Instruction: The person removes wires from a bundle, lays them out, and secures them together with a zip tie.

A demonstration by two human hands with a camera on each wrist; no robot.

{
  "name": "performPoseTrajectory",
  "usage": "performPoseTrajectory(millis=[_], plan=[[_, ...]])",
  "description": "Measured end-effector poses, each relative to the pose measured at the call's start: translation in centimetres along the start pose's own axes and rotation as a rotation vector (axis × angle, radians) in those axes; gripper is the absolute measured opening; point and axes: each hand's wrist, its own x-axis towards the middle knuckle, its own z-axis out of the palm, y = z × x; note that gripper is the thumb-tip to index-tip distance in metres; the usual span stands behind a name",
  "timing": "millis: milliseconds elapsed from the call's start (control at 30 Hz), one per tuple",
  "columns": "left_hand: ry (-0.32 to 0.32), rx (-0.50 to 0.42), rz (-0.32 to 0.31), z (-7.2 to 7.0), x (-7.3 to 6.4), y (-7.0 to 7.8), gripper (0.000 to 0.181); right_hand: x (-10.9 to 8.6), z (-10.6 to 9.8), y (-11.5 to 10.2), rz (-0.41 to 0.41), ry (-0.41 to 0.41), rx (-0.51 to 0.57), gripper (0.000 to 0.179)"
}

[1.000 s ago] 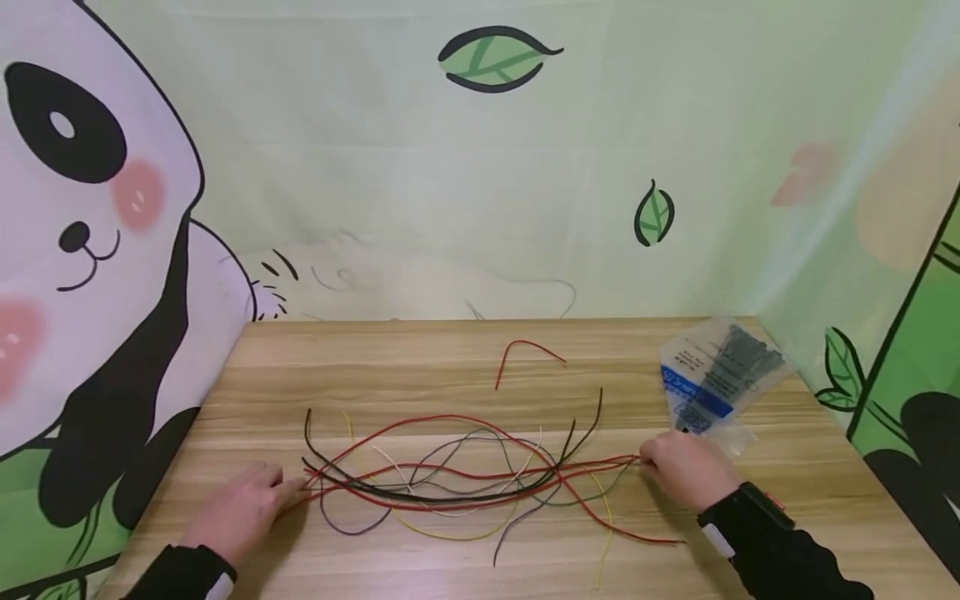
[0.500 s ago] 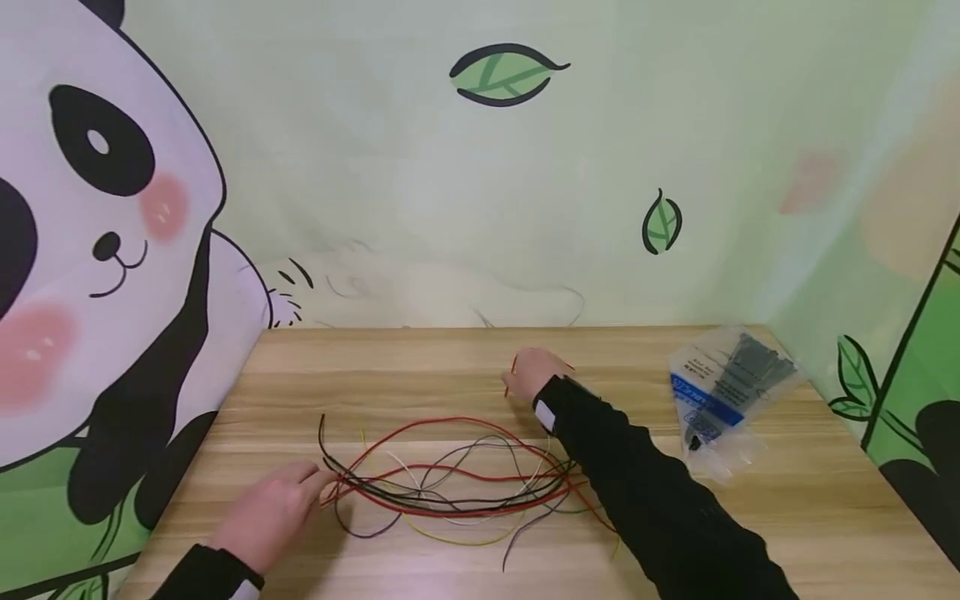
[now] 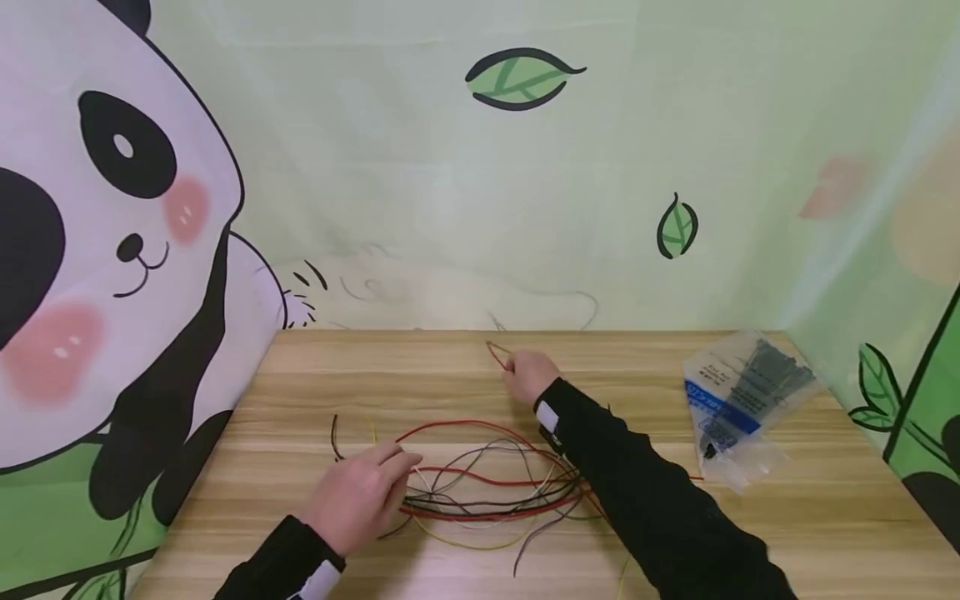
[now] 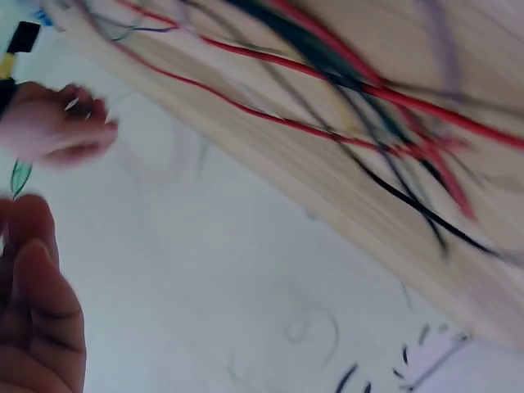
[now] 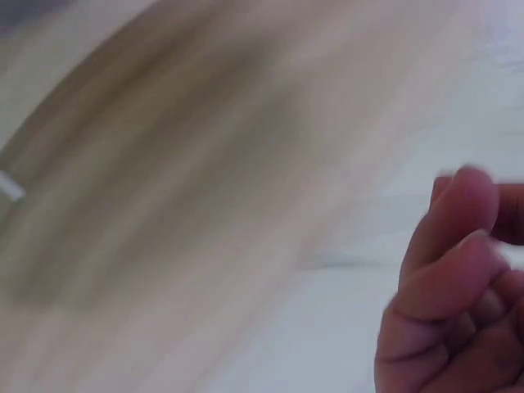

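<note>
In the head view my right hand (image 3: 531, 377) pinches a short red wire (image 3: 495, 353) above the far part of the table; the wire's bent end sticks out to the left of the fingers. My left hand (image 3: 363, 492) hovers over the left end of a loose bundle of long wires (image 3: 480, 502), red, black, yellow, white and dark ones. Its fingers are loosely bent and nothing shows between thumb and fingertips in the left wrist view, where the wires (image 4: 319, 78) lie beyond it. My right sleeve hides the bundle's right end.
A clear plastic bag (image 3: 723, 423) with a blue band and dark strips inside lies at the table's right side. The wooden tabletop (image 3: 375, 371) ends at a printed cloth (image 3: 420, 183) with a panda and leaves.
My right hand left the bundle's right end, reached to the far part of the table and took the short red wire. My left hand let go of the bundle and moved right.
</note>
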Motion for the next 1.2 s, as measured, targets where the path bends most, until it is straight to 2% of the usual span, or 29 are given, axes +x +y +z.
performPoseTrajectory(millis=[67, 100, 167, 233, 300, 400, 467, 533, 633, 700, 767, 833, 900, 967, 1033, 1133, 1200], plan=[[0.052, -0.042, -0.072, 0.2, 0.7, 0.5, 0.036, -2.5, -1.8, -0.9, -0.165, -0.041, 0.221, 0.015], [0.072, -0.072, -0.119, 0.2, 1.0, 0.7, 0.043, -3.9, -2.7, -1.4, -0.215, -0.09, 0.342, 0.013], [0.104, -0.173, -0.219, 0.2, 1.6, 1.2, 0.056, -6.9, -4.0, -2.0, -0.285, -0.213, 0.551, 0.012], [0.119, -0.33, -0.3, 0.4, 2.0, 1.7, 0.061, -9.3, -4.5, -2.1, -0.315, -0.3, 0.693, 0.013], [0.106, -0.515, -0.354, 0.6, 2.2, 2.4, 0.051, -11.4, -4.6, -1.9, -0.306, -0.341, 0.758, 0.013], [0.045, -0.788, -0.39, 1.0, 2.4, 3.4, 0.025, -13.3, -4.4, -1.1, -0.296, -0.35, 0.81, 0.013], [-0.008, -0.899, -0.38, 1.2, 2.4, 4.1, 0.017, -14.0, -4.4, -0.6, -0.293, -0.358, 0.825, 0.012], [-0.051, -0.951, -0.33, 1.5, 2.4, 4.8, 0.018, -14.4, -4.6, -0.3, -0.307, -0.391, 0.846, 0.014], [-0.062, -0.888, -0.192, 1.8, 2.7, 5.9, 0.015, -14.6, -5.1, -0.3, -0.344, -0.475, 0.853, 0.021], [-0.045, -0.8, -0.092, 1.9, 3.0, 6.4, 0.013, -14.6, -5.6, -0.4, -0.374, -0.541, 0.831, 0.024], [-0.021, -0.678, -0.014, 1.6, 3.3, 6.7, 0.009, -14.6, -5.9, -0.7, -0.401, -0.583, 0.765, 0.023], [-0.007, -0.549, 0.068, 1.1, 3.4, 6.8, 0.007, -14.7, -6.1, -1.1, -0.426, -0.583, 0.624, 0.021], [-0.006, -0.401, 0.137, 0.6, 3.4, 7.0, 0.007, -14.8, -6.1, -1.4, -0.457, -0.528, 0.42, 0.024], [-0.012, -0.261, 0.196, 0.2, 3.4, 7.2, 0.009, -14.8, -5.9, -1.6, -0.476, -0.43, 0.203, 0.026], [-0.033, -0.138, 0.228, 0.2, 3.3, 7.4, 0.012, -14.9, -5.5, -1.9, -0.457, -0.318, 0.025, 0.028], [-0.094, -0.012, 0.195, 0.5, 2.9, 7.7, 0.011, -15.0, -4.7, -2.1, -0.404, -0.18, -0.135, 0.028], [-0.154, 0.045, 0.139, 0.9, 2.6, 7.8, 0.012, -15.1, -4.2, -2.3, -0.376, -0.112, -0.206, 0.031]])
